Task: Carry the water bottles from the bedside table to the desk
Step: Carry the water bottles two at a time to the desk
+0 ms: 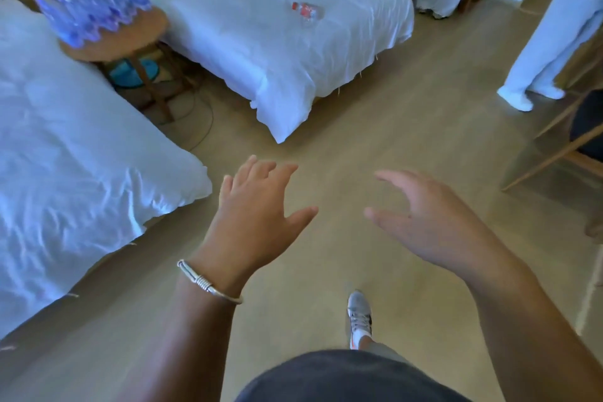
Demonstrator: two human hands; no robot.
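A cluster of water bottles stands upright on the round bedside table at eleven o'clock, between two beds. Left hand and right hand hover low over the floor, fingers spread, holding nothing.

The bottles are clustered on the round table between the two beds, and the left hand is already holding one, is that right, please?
Not quite. In the head view the left hand is open and holds nothing. The bottles are indeed clustered on the round table between the two beds.
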